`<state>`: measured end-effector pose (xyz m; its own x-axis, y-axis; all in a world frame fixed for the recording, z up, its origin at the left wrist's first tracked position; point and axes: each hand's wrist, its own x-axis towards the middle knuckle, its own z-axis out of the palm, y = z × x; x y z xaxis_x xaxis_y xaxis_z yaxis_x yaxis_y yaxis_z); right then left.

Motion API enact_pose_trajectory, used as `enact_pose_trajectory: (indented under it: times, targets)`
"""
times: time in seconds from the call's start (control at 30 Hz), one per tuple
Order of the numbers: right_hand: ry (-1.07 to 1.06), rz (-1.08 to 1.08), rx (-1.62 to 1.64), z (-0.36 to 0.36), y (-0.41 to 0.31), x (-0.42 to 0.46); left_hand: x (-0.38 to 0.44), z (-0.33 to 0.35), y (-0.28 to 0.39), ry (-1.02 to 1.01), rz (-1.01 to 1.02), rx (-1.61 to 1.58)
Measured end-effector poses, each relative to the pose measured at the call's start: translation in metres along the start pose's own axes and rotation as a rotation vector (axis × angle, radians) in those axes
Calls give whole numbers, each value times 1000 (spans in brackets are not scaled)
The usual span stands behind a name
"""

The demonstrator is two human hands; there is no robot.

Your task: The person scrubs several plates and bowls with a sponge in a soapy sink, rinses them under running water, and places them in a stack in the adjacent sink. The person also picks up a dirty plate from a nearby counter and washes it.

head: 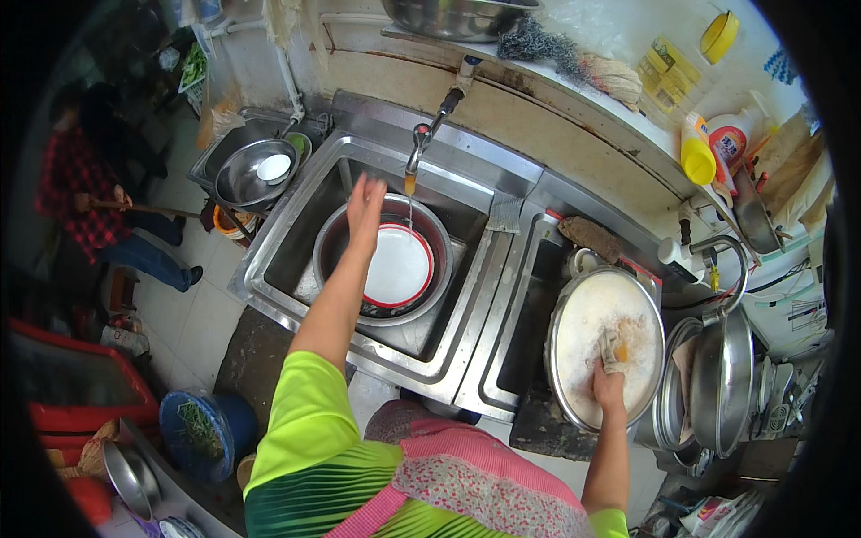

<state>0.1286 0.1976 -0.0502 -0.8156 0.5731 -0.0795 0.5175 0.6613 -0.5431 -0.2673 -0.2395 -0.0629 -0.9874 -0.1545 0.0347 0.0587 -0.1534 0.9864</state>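
Observation:
My left hand is raised beside the tap, its fingers stretched out and holding nothing. A thin stream of water falls from the tap's amber-coloured tip. Beneath it, a white dish with a red rim lies in a round metal basin inside the left steel sink. My right hand grips a wet cloth at the surface of a large metal basin full of foamy water. Whatever lies under the foam is hidden.
Left of the sink, a steel bowl holds a small white bowl. Large metal pans stand at right. A shelf holds steel wool and a yellow-capped bottle. A person in a checked shirt holds a stick farther left.

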Motion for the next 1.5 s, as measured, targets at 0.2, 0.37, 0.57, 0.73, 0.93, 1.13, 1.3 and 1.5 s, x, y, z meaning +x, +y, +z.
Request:
enact_pose_trajectory:
  times: [0.2,0.37,0.57,0.73,0.93,1.13,1.3,1.5]
  targets:
    - [-89,111,-2,4,19,10,28,74,112,-310,557,358]
    - [-93,141,52,9,44,6,37,107,86,-134,856,585]
    - [42,-167,0,4,-3,-1,37,113,80,-24,843,681]
    - [-21,-92,-1,-2,2,1,45,102,82,-122,869,623]
    - [-95,-13,27,-8,12,-6,60,110,70,-216,1006,680]
    - [-29,-56,70,-63,-4,26,26,86,94,-43,996,820]
    - [50,-8,-132,-46,37,27,-124,153,81,-413,878,409]
    - [-132,74,-567,-13,-24,15,-272,232,55,-1136,475,541]
